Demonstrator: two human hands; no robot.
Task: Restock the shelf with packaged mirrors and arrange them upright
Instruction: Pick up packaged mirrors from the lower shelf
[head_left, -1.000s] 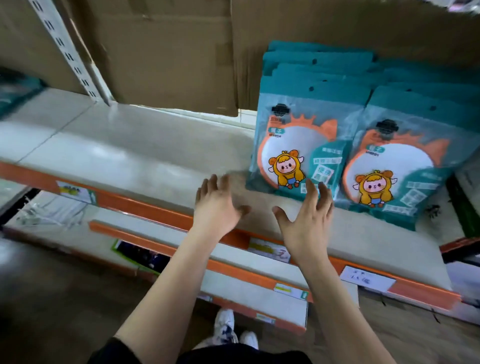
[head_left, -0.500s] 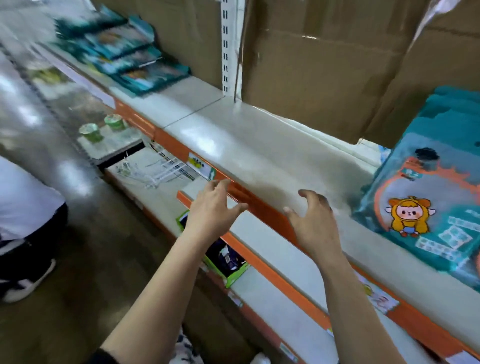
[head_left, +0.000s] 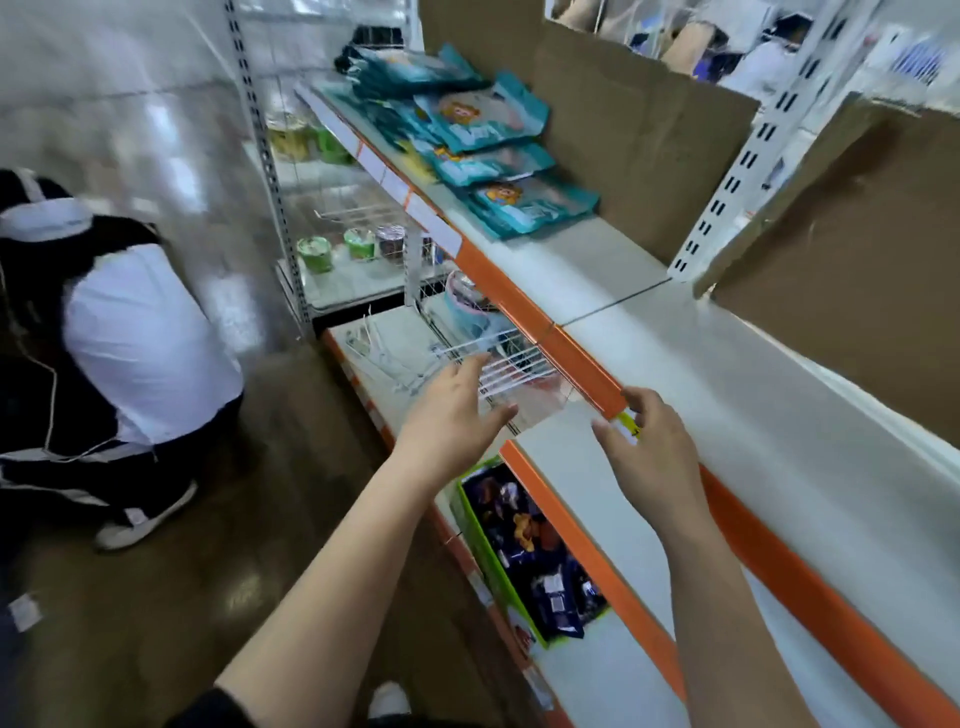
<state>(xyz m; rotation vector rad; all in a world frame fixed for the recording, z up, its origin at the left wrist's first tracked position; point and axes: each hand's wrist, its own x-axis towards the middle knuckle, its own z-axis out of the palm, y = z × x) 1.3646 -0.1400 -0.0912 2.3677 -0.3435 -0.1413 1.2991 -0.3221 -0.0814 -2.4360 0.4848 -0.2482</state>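
My left hand (head_left: 447, 415) hangs over the lower tier with fingers straight and spread, holding nothing. My right hand (head_left: 655, 457) is just beside the orange edge strip (head_left: 584, 364) of the shelf (head_left: 701, 364). Its fingers are loosely curled and empty, and I cannot tell whether the tips touch the strip or the small yellow label (head_left: 627, 422) there.

The shelf is smooth, off-white board with a glossy orange front, backed by matte brown cardboard sheets (head_left: 649, 145) standing on edge. The packaged mirrors (head_left: 498, 156) are at the far end of this shelf, well apart from both hands. They are soft, shiny teal pouches with a cartoon figure on the front, lying flat and overlapping in a loose heap, none upright.

Under the shelf edge, a white wire basket (head_left: 493, 358) holds something round with a pink rim, too blurred for me to name. Nearer me, a green-walled carton (head_left: 470, 525) on the lower tier is filled with dark blue packets (head_left: 535, 561). Farther off, small green cups (head_left: 315, 253) stand on a low shelf. To the left a person in a white top (head_left: 140, 338) crouches on the glossy brown floor (head_left: 156, 597).
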